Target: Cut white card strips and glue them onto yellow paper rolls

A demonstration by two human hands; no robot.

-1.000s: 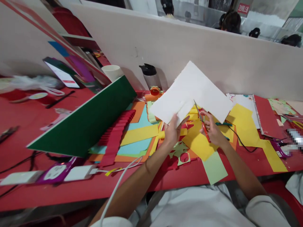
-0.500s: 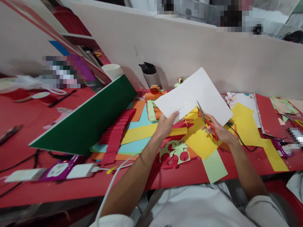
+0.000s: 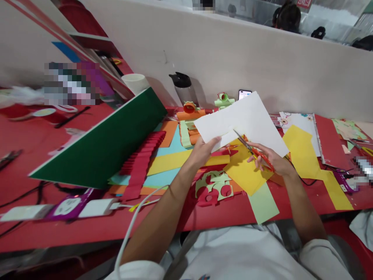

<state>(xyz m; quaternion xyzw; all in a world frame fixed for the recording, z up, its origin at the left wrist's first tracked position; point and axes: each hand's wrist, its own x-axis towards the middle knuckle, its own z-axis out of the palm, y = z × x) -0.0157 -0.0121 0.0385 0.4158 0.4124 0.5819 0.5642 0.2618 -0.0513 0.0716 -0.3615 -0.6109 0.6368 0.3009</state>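
Observation:
A white sheet of paper (image 3: 247,116) is held up over the cluttered table. My left hand (image 3: 205,149) pinches its lower left edge, thumb on top. In my right hand (image 3: 272,159) is a pair of scissors (image 3: 246,144) with orange-red handles, fingers through the loops. The scissor blades lie at the paper's lower edge and point up and left, where a cut shows in the sheet. Beneath the hands are yellow paper (image 3: 247,171), a pale green sheet (image 3: 264,204) and green and red scraps with round holes (image 3: 214,188).
A green board (image 3: 101,144) leans at the left beside pleated red paper (image 3: 142,163). Behind stand a dark-lidded bottle (image 3: 183,87), a white cup (image 3: 135,82) and a phone (image 3: 244,94) against the white partition (image 3: 218,50). A white cable (image 3: 131,229) runs past my left forearm.
The scissors have tilted further left, with their tips lower. The white paper has turned slightly and shifted right, and the phone behind it now shows.

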